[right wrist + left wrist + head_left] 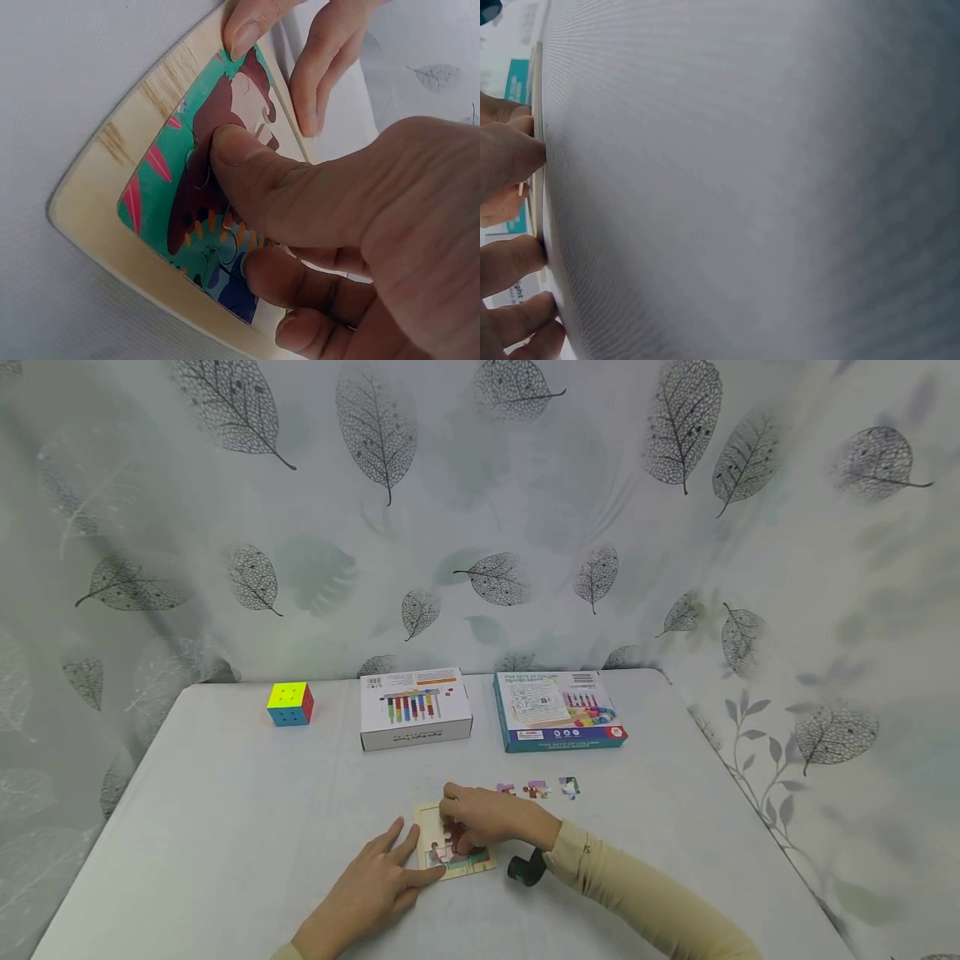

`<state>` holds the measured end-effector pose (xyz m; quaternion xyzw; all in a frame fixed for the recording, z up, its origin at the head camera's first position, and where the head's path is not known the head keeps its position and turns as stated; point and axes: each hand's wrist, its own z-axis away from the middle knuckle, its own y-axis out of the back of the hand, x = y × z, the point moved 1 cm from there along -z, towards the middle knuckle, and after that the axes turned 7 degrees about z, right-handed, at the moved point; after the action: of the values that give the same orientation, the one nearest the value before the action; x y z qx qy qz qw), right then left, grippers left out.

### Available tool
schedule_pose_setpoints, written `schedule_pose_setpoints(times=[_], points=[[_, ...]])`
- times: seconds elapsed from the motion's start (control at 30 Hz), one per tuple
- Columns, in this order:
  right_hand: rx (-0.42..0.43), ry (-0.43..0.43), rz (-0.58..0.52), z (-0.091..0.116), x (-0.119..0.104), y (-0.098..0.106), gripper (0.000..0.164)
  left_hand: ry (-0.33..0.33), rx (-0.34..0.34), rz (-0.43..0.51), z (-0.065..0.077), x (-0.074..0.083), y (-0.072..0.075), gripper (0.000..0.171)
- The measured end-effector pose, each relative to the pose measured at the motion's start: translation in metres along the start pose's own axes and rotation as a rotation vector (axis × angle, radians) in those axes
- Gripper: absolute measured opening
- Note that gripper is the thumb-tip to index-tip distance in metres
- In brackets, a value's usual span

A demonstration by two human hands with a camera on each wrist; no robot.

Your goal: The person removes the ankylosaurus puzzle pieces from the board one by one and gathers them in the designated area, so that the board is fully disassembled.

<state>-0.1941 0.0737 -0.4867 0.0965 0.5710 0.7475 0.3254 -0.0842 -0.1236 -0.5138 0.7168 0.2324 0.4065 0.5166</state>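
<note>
A pale wooden jigsaw board (pixel 422 818) lies on the white table, partly covered by my hands. My left hand (pixel 375 881) rests with fingers spread along its left side, the thumb at the near edge. Over the board, my right hand (pixel 487 814) has its fingers bent. In the right wrist view its thumb lies on a maroon puzzle piece (pixel 201 161), with the other fingers curled on the far side; the index fingertip is hidden. Green, maroon and blue pieces fill the part of the recess seen there. Three loose puzzle pieces (pixel 536 790) lie beyond the right hand.
A white box (pixel 416 735) and a teal-edged box (pixel 562 743) stand at the back. A colored puzzle cube (pixel 290 704) sits at the back left. A black cylindrical object (pixel 525 870) is under the right wrist. A leaf-patterned curtain (pixel 540 527) hangs behind the table.
</note>
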Motion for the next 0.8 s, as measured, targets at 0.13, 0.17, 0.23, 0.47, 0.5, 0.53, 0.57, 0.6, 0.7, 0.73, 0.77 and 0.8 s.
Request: schedule_pose_setpoints(times=[0.13, 0.17, 0.23, 0.47, 0.5, 0.53, 0.57, 0.6, 0.7, 0.73, 0.77, 0.8], points=[[0.006, 0.005, 0.01, 0.0, -0.0001, -0.0003, 0.028, -0.012, 0.012, -0.005, 0.0002, 0.0, -0.0002, 0.036], [0.008, 0.007, 0.012, 0.0, -0.0002, -0.0003, 0.028, -0.014, 0.014, -0.005, 0.0002, 0.0001, -0.0002, 0.036], [0.01, 0.008, 0.015, 0.0002, -0.0004, -0.0003, 0.029, -0.014, 0.015, -0.006, 0.0002, 0.0002, -0.0001, 0.036], [0.016, 0.009, 0.013, 0.0008, -0.0009, -0.0007, 0.028, -0.005, 0.003, 0.004, 0.0006, 0.0002, -0.0001, 0.036], [0.017, 0.008, 0.01, 0.0008, -0.001, -0.0008, 0.029, -0.005, 0.003, 0.005, 0.0006, 0.0002, 0.0, 0.036], [0.019, 0.008, 0.008, 0.0008, -0.0011, -0.0009, 0.029, -0.005, 0.003, 0.007, 0.0006, 0.0003, 0.0001, 0.035], [0.02, 0.009, 0.01, 0.0007, -0.0012, -0.0009, 0.029, -0.005, 0.004, 0.007, 0.0007, 0.0004, 0.0002, 0.035], [0.021, 0.009, 0.008, 0.0006, -0.001, -0.0011, 0.029, -0.004, 0.006, 0.008, 0.0007, 0.0004, 0.0003, 0.035], [0.025, 0.008, 0.008, 0.0002, -0.0004, -0.0013, 0.029, -0.006, 0.011, 0.007, 0.0007, 0.0004, 0.0004, 0.035], [0.027, 0.009, 0.011, 0.0001, -0.0001, -0.0013, 0.029, -0.005, 0.011, 0.006, 0.0007, 0.0003, 0.0003, 0.035], [0.027, 0.008, 0.011, -0.0001, 0.0001, -0.0015, 0.03, -0.004, 0.011, 0.005, 0.0007, 0.0002, 0.0002, 0.036], [0.027, 0.007, 0.009, -0.0002, 0.0002, -0.0015, 0.03, -0.002, 0.009, 0.005, 0.0006, 0.0001, 0.0, 0.036]])
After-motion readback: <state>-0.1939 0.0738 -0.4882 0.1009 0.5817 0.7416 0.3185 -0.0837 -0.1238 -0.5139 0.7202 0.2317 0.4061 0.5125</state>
